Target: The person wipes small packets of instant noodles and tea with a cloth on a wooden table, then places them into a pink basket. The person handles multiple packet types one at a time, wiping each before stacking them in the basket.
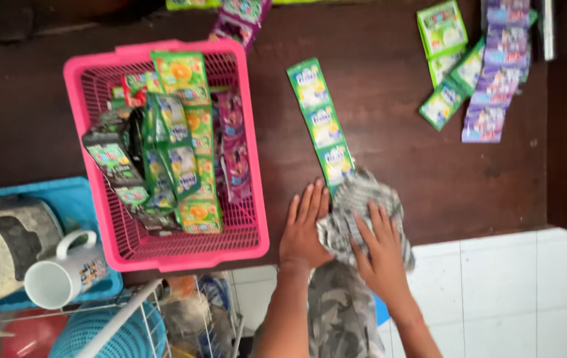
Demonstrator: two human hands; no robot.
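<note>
My left hand [304,229] lies flat on the dark wooden table [396,132], fingers together, touching the edge of a grey patterned cloth [356,199]. My right hand [381,248] presses down on top of that cloth with fingers spread. A strip of green sachets [320,122] runs from the cloth's top edge away across the table. Left of my hands stands a pink plastic basket [257,192] filled with several sachet strips, green, orange and purple.
More green sachets [444,63] and purple sachet strips [496,79] lie at the far right of the table. A blue tray [77,199] with a white mug [61,275] sits at the left. White floor tiles [509,298] show at the lower right.
</note>
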